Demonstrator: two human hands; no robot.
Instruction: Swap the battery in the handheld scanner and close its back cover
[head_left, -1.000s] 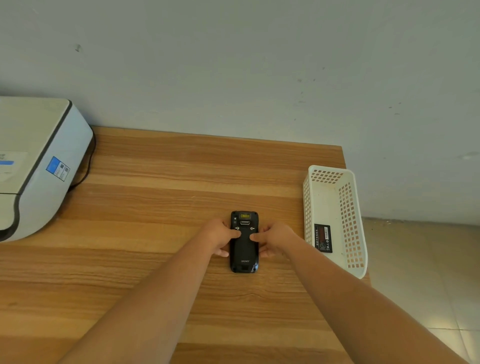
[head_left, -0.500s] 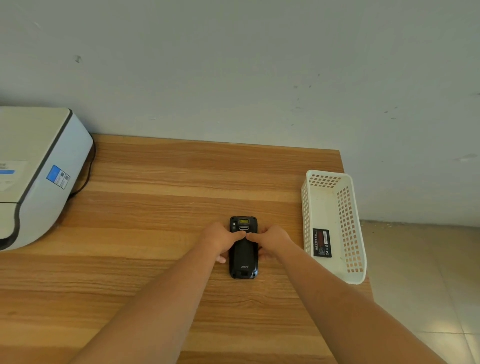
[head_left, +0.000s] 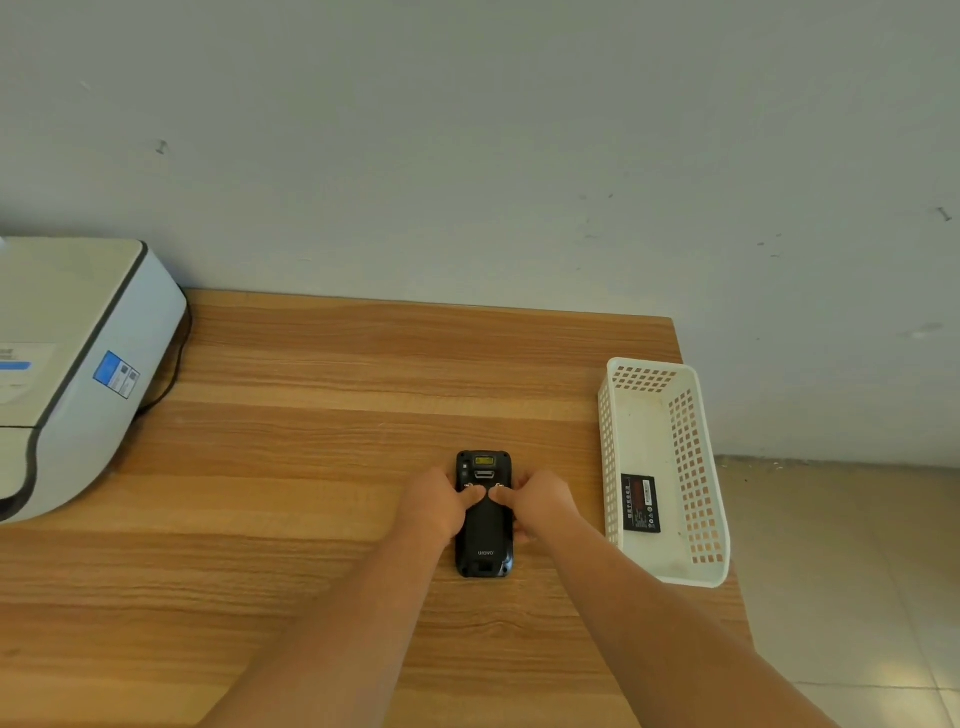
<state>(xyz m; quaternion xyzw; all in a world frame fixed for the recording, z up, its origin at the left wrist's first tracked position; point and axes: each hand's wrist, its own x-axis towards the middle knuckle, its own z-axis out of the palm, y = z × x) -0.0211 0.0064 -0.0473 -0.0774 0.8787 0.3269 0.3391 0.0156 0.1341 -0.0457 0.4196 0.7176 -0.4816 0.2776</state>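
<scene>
Two hands are set on the handheld scanner (head_left: 484, 514), which lies face-down on the wooden table (head_left: 322, 426), back cover (head_left: 484, 530) up, long axis pointing away from the person. The left hand (head_left: 435, 506) is curled round the scanner's left edge, with the thumb laid across the upper part of the cover. The right hand (head_left: 540, 503) is curled round the right edge in mirror fashion. The thumb tips sit close together, near the two small latch marks just below the scan window. Both hands are judged to be gripping the scanner; the fingers under the edges are hidden.

One battery (head_left: 640, 503) is seen lying flat in the white basket (head_left: 613, 467) near the scanner's right. Whether it is the spent or the fresh one cannot be told. A printer (head_left: 78, 374) stands at the far left, well apart.

Step in hand is judged as working the cover latches; whether locking or releasing cannot be told.

How it should be done:
- Both latches are best driven together, evenly, so the cover is not skewed.
- Thumb force should be kept along the latch travel, not straight down; the body should be braced by the fingers so it is not slid across the table.
- The seam should be checked all round for a gap before the grip is let go.
- If one side resists, it should be backed off and reseated, not forced.
</scene>
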